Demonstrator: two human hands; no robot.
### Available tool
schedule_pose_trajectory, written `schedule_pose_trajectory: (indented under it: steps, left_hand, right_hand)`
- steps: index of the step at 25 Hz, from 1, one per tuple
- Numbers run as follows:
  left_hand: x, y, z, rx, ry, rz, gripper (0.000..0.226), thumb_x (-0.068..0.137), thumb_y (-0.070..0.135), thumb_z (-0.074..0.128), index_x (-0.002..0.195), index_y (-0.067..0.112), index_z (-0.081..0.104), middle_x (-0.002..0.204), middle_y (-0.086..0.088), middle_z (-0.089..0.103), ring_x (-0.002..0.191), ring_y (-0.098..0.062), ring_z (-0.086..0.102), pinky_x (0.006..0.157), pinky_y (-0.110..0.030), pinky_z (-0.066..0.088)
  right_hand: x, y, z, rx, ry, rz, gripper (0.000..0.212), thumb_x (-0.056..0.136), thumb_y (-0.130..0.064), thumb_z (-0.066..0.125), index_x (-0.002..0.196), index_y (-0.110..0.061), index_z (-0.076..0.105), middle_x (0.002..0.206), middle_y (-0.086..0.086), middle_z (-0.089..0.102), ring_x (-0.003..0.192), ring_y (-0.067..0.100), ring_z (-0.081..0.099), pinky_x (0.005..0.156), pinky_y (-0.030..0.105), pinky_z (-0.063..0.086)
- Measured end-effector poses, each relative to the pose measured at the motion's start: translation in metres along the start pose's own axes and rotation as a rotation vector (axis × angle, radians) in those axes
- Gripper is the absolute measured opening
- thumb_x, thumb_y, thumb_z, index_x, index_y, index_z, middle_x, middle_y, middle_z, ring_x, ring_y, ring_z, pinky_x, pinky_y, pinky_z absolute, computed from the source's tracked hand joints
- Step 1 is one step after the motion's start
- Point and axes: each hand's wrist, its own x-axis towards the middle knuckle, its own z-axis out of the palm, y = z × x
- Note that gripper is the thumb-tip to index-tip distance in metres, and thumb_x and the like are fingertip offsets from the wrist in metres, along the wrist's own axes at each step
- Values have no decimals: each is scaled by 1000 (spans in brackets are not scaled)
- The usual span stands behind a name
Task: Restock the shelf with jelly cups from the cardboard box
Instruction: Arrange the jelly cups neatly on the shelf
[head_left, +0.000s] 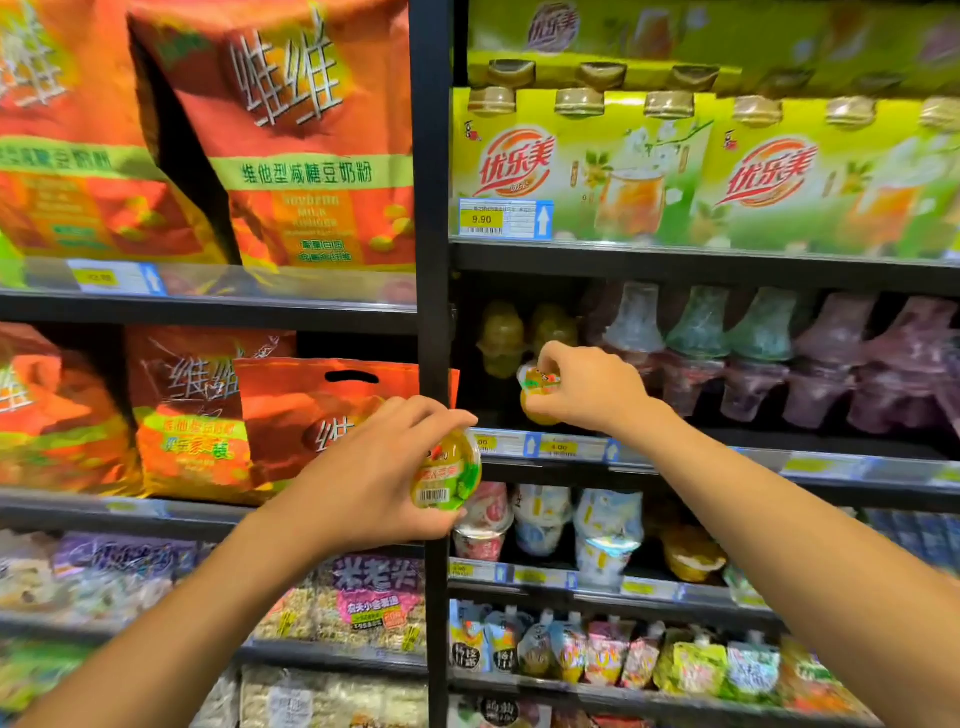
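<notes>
Both hands were up at the display, and each one had a cup! The left hand (374, 467) was curled round a round yellow-and-green plastic jelly cup (447, 475), thumb over the top edge, fingers wrapped underneath. The cup's printed foil lid and barcode were turned toward the camera. That cup was out in the air in front of the black vertical shelf post (434, 260), just below the strip of yellow price tags (558, 447). The right hand (587, 387) was reaching further in, fingers bent down and pinching a small orange-yellow plastic jelly cup (537, 389) from above. It was at the front left corner of the black metal shelf (727, 441), right above those tags. Whether its base was touching the board could not be told, since the hand and shelf lip covered it. Behind it, two stacks of pale yellow jelly cups (501, 338) stood deep in the shadow. To their right ran a row of stacked clear, green and purple cups (831, 364). Left of the post, orange foil bags with handle cut-outs (311, 415) leaned on the neighbouring shelf.
</notes>
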Motion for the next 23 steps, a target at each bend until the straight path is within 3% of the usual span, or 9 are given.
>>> schedule_pose_trajectory:
  steps: [2,6,9,13,18,23]
  left_hand:
    - [2,1,1,0,-17,-19,85,76,61,73,149,40,35,136,19,42,123,-4,41,102,-26,43]
    - [8,-2,3,-37,-42,-76,86,76,58,75,150,42,34,137,22,41,127,-1,37,106,-25,41]
    - [12,-6,4,-79,-50,-109,84,77,56,78,149,43,37,137,21,41,128,-1,37,107,-24,40]
    - [19,-16,3,-81,-50,-135,83,76,55,78,148,42,38,137,19,42,129,-1,38,108,-27,40]
    - [20,-19,-2,-118,-77,-164,83,76,57,79,147,45,37,137,23,40,129,2,37,107,-27,42]
    - [18,-17,-5,-280,-84,-217,80,76,59,81,144,49,39,137,28,42,130,2,43,104,-26,46]
  right_hand:
    - [16,1,17,16,-54,46,47,75,-66,64,109,-33,60,109,0,68,95,30,62,72,36,44]
    - [33,13,24,88,-156,-29,75,76,-80,59,129,-27,65,126,0,67,116,27,62,87,38,50]
    - [32,31,14,27,-292,-198,73,81,-65,68,142,-27,56,137,-4,61,121,21,59,94,35,49]
    - [44,33,31,-85,-129,-295,58,86,-50,70,138,-31,58,132,-7,65,120,19,60,90,38,53]
    - [80,19,55,-67,-177,-234,51,94,-37,64,142,-24,54,137,4,60,121,26,58,97,39,50]
    - [107,14,70,-94,-199,-209,60,87,-29,68,144,-34,48,136,8,59,117,32,60,98,43,52]
